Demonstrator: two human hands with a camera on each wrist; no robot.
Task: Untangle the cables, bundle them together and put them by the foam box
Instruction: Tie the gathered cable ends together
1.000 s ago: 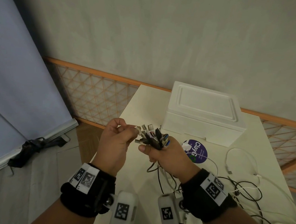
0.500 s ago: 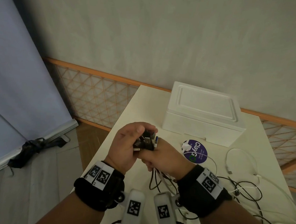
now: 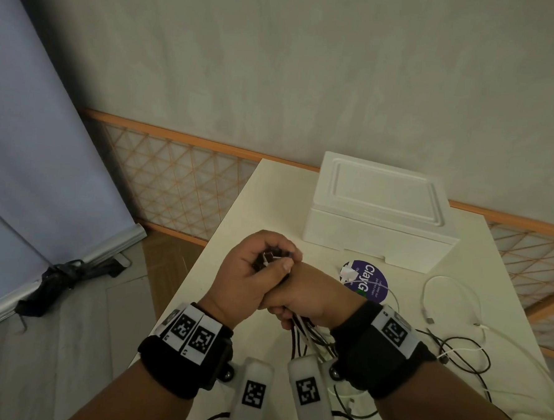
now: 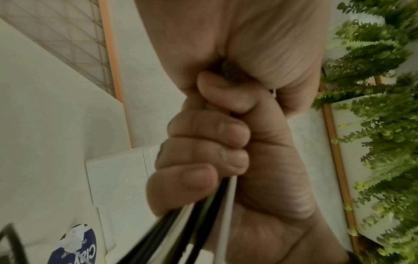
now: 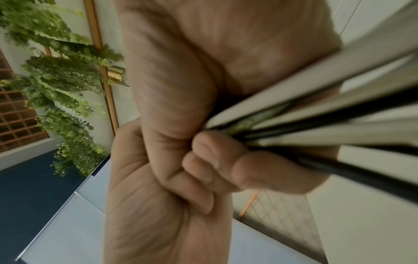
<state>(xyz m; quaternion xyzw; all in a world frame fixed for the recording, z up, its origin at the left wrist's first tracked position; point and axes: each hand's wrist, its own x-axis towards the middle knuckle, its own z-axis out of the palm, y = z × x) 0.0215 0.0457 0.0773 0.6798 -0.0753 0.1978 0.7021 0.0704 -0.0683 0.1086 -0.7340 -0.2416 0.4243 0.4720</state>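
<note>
Dim, flat indoor light; wrist views blurred, edges warped

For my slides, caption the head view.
Both hands, left hand and right hand, grip the cable bundle near the foam box.

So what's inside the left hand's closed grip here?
The left hand wraps the plug ends of the cable bundle; a few dark and white connector tips peek out. The rest is covered by fingers. The right hand grips the cords below.
</note>
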